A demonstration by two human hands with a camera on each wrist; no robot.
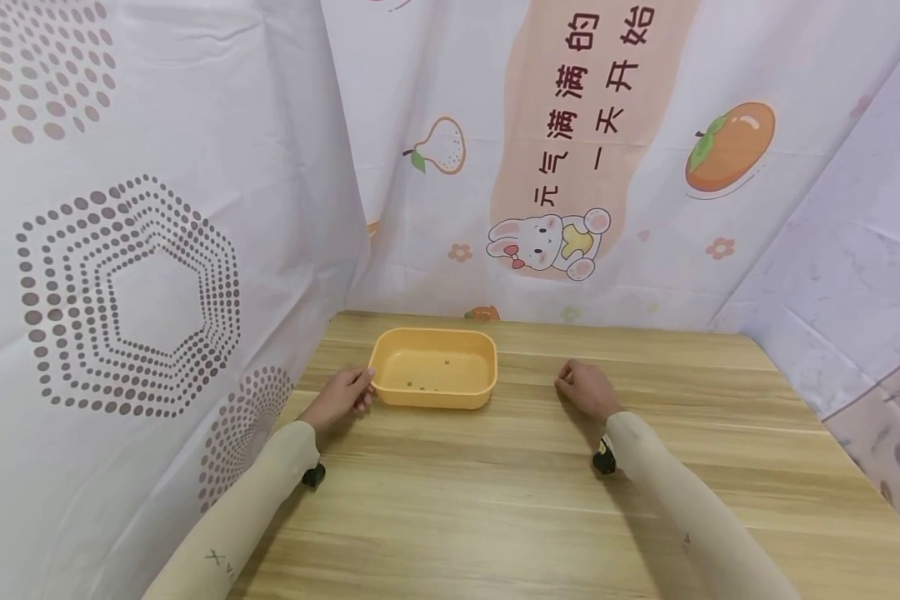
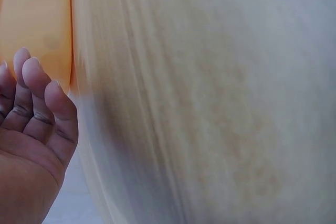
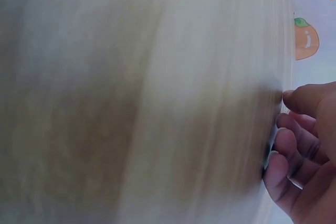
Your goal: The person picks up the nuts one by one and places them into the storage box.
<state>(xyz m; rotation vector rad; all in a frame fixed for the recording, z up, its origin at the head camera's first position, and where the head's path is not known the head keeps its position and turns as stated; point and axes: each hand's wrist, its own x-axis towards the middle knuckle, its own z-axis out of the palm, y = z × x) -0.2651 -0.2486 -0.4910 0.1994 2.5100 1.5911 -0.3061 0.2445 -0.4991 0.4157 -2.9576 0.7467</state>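
Note:
A yellow-orange rectangular plastic container [image 1: 432, 400] with rounded corners stands on the wooden table. Several tiny dark green bits [image 1: 422, 389] lie on its bottom, too small to identify. At its left end my left hand [image 1: 342, 396] holds the rim; in the left wrist view the bent fingers [image 2: 37, 77] lie against the container's side, and the thumb is hidden. Right of the container and apart from it, my right hand [image 1: 588, 389] rests at the tabletop with loosely curled fingers [image 3: 286, 142]. Nothing is visible in that hand.
The wooden table [image 1: 480, 508] extends toward me and to the right. A patterned curtain [image 1: 142, 333] hangs along its left side, and a printed cloth [image 1: 450, 225] with fruit and a rabbit hangs behind it. Another pale cloth [image 1: 855, 242] borders the right.

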